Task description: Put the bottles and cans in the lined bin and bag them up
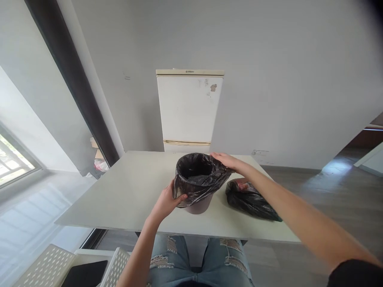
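A small trash can [199, 207] stands upright on the white table, with a black garbage bag [194, 191] lining it and folded out over its rim. The bag's overhang covers most of the can's outer wall. My left hand [168, 201] grips the bag's hanging edge at the can's near left side, thumb in front. At the far right of the rim, my right hand [225, 160] has its fingers closed on the bag, which stretches out toward it. Beside the can, partly under my right forearm, lies a filled black plastic bag [249, 201] with something reddish showing at its top.
The white table [125, 195] spans the space before me. Behind it stands a white refrigerator [189, 107] against the grey wall. A white perforated basket [48, 267] holding a dark flat object [85, 274] sits at lower left. A window [14, 159] is at far left.
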